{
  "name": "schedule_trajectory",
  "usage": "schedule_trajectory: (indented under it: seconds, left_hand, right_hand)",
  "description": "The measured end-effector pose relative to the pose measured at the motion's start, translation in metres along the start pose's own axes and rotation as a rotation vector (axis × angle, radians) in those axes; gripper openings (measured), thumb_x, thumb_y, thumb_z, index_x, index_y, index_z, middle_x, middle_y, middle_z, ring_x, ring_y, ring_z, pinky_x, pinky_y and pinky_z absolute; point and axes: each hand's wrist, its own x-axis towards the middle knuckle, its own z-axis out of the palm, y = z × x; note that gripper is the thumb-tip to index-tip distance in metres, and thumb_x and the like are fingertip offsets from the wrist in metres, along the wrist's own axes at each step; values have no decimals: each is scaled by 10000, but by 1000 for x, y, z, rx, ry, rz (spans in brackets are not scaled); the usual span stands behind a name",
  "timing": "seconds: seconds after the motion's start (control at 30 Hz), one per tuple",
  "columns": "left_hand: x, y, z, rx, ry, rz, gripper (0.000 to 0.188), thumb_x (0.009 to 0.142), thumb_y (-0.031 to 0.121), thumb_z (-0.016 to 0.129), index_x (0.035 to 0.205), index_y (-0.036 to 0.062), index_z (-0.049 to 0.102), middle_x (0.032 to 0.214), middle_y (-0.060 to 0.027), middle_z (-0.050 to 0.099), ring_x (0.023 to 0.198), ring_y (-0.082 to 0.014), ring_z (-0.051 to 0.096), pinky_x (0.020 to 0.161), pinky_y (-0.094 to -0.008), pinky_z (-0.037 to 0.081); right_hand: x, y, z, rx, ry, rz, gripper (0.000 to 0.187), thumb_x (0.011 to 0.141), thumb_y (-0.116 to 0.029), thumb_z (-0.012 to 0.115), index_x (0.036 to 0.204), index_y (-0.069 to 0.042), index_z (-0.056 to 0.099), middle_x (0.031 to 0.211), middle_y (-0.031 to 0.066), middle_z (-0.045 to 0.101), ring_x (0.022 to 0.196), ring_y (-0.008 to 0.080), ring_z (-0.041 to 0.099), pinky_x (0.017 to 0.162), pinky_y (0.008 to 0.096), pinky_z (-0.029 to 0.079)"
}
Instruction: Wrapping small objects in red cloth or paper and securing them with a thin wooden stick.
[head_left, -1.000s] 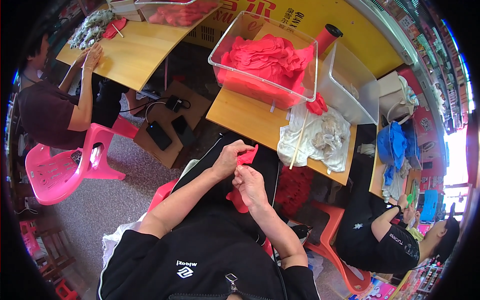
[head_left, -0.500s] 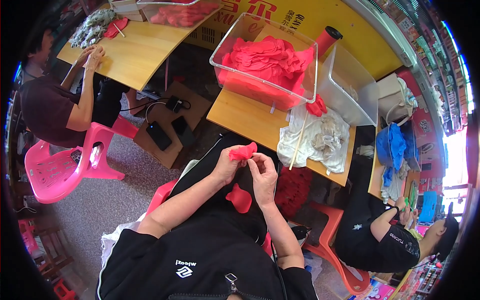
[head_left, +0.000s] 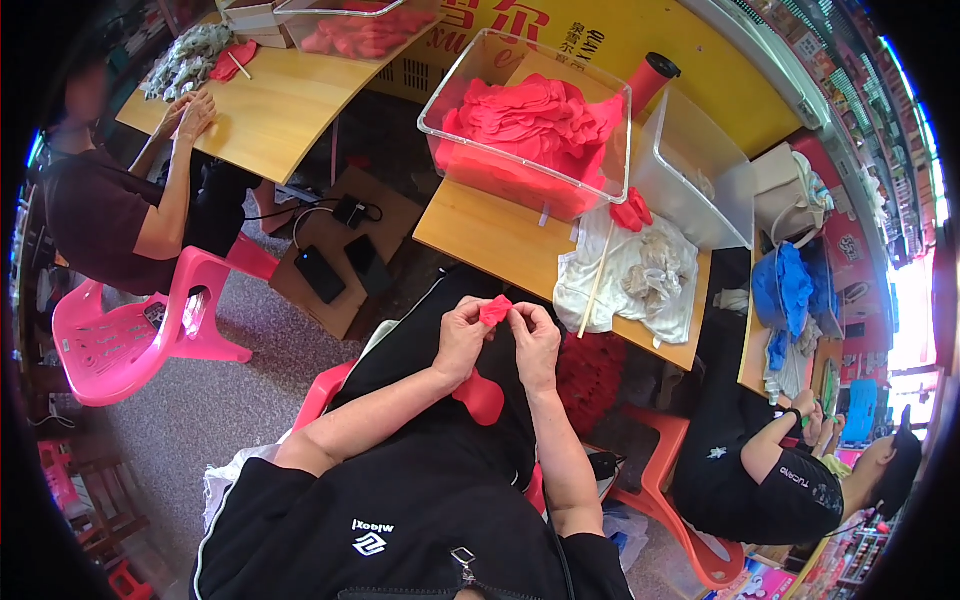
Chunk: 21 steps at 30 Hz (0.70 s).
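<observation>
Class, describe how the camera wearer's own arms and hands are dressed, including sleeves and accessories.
The left hand and right hand are bare, with no glove, watch or bracelet visible. Both forearms are uncovered, below plain black sleeves.

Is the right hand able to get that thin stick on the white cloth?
Probably yes: the thin stick lies on the white cloth, ahead and right of the right hand, with nothing visible blocking it. Those fingers are pinching the red piece, though.
</observation>
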Motion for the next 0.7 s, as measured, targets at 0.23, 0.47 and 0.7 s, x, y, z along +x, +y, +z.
schedule_trajectory:
  seconds: [0.23,0.47,0.7]
  left_hand:
    - [5,3,-7,-173,-155,-48,141,897,121,596,858,-4,649,1042,-7,450,744,-70,522,644,-211,430]
    - [18,-4,-42,-225,-517,-179,122,849,99,578,878,13,660,1100,8,434,889,-76,507,807,-231,412]
    - [9,13,-16,-289,-231,-358,283,926,261,578,1046,20,665,1263,-9,447,1083,-95,487,847,-278,426]
  right_hand:
    - [5,13,-3,410,-145,152,74,895,-58,613,920,9,634,799,-12,593,697,50,511,621,182,400]
    - [-7,21,3,541,-406,341,93,922,-77,587,983,-21,630,850,-7,618,700,44,546,633,173,431]
    - [-13,6,15,438,-109,169,161,903,-52,606,1051,9,623,929,26,641,843,78,599,752,215,487]
